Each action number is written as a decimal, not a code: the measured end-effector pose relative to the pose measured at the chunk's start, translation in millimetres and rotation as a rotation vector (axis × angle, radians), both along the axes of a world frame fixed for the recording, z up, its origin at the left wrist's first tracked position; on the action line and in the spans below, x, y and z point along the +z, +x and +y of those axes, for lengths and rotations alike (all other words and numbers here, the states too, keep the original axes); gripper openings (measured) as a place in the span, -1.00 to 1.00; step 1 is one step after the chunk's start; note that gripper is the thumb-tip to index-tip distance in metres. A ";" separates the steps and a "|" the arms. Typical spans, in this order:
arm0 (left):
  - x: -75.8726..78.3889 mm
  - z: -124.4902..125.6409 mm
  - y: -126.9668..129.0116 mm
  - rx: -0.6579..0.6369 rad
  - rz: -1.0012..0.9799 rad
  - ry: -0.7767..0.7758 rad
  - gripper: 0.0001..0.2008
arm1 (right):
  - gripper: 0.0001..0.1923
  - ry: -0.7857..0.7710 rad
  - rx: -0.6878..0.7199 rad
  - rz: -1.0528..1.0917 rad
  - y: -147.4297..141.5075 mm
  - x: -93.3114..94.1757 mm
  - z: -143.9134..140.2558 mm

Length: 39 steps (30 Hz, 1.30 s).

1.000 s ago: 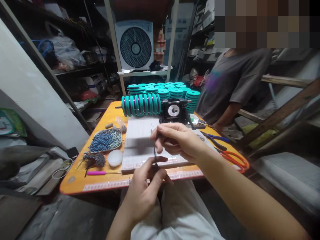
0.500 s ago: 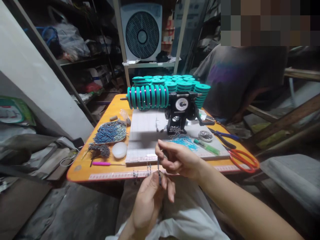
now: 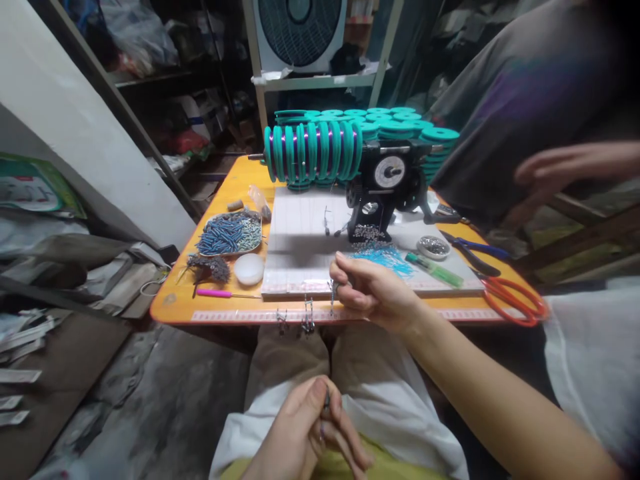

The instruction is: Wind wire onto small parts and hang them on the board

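My left hand (image 3: 313, 427) is low over my lap, thumb and fingers pinched around a small dark piece (image 3: 327, 400), mostly hidden. At the table's front edge my right hand (image 3: 373, 290) has its fingers curled closed. A thin, dark, beaded-looking strand (image 3: 332, 298) hangs by its fingertips; its upper end is hidden in them. Left of it, similar small dark pieces on thin strands (image 3: 307, 317) hang over the table edge. Just beyond my right hand lie a pile of light-blue slender pieces (image 3: 385, 260) and a green-capped tube (image 3: 435, 270) on the white board (image 3: 295, 267).
A black winding machine (image 3: 387, 183) carries a row of teal spools (image 3: 313, 153), with more spools stacked behind. Left are a tray of blue pieces (image 3: 227, 233), a white dish (image 3: 249, 269) and a pink-handled tool (image 3: 215, 293). Orange-handled scissors (image 3: 517, 300) and pliers (image 3: 473, 253) lie right. A person's hand (image 3: 575, 163) is at right.
My left hand has dropped toward my lap, away from my right hand, still pinching a dark piece. The view has tilted down. The other person has come closer, a hand now visible.
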<state>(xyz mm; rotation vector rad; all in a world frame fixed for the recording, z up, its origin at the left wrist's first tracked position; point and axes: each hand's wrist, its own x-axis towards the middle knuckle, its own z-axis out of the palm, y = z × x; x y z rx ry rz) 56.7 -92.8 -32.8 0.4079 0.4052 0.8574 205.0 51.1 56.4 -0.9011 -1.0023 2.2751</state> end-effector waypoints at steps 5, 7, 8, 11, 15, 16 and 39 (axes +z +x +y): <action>-0.1 -5.8 -1.8 -0.004 -0.057 -0.037 -0.64 | -0.55 0.009 0.007 -0.010 -0.5 -0.6 -0.2; -1.0 -6.6 -1.3 -0.015 -0.064 -0.046 -0.65 | -0.54 0.011 0.003 -0.015 0.0 -0.6 0.1; -2.2 -7.2 -0.8 -0.014 -0.071 -0.045 -0.65 | -0.54 0.013 -0.001 -0.017 0.4 -0.8 0.4; -7.2 -9.5 1.3 0.015 -0.105 -0.053 -0.62 | -0.53 0.017 -0.011 -0.022 1.6 -1.2 0.9; -10.0 -11.6 3.4 -0.006 -0.098 -0.063 -0.59 | -0.53 0.049 0.005 -0.039 2.1 -1.2 -0.6; -9.0 -11.1 3.1 -0.017 -0.096 -0.057 -0.59 | -0.53 0.072 0.009 -0.052 2.0 -0.5 -1.0; 66.7 104.7 17.2 0.251 0.467 0.455 -0.68 | -0.22 0.658 0.057 -0.521 21.3 40.0 13.8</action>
